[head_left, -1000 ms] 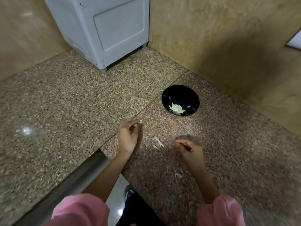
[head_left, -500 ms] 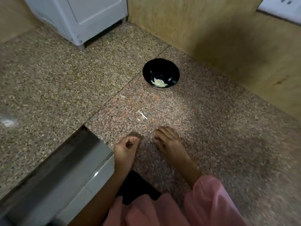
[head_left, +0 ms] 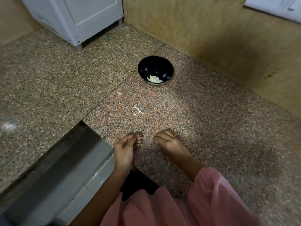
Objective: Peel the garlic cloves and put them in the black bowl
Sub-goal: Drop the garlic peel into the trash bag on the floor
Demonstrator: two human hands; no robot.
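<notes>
Both my hands are down near the front edge of the granite counter (head_left: 211,128), a little apart from each other. My left hand (head_left: 124,148) is turned palm-up-ish with the fingers curled in toward the thumb, kind of a loose pinch; honestly I can't tell if there's a bit of garlic in there or nothing at all, it's too blurry. My right hand (head_left: 169,142) is palm down, fingers bent and tips resting on the stone, and I can't see anything under it or in it either.

The black bowl (head_left: 155,66) sits further back on the counter, toward the back corner where the wooden wall panel (head_left: 211,38) runs along the right side. Inside it there's a small pile of pale peeled garlic cloves (head_left: 154,79) lying at the near side of the bottom. Between the bowl and my hands there are a few whitish scraps of garlic skin (head_left: 138,110) on the stone, well apart from both.

At the back left a white appliance (head_left: 81,17) stands on the counter on little feet. The counter is L-shaped, and the front left drops off to a grey ledge (head_left: 57,168). My pink sleeves (head_left: 211,193) fill the bottom.
</notes>
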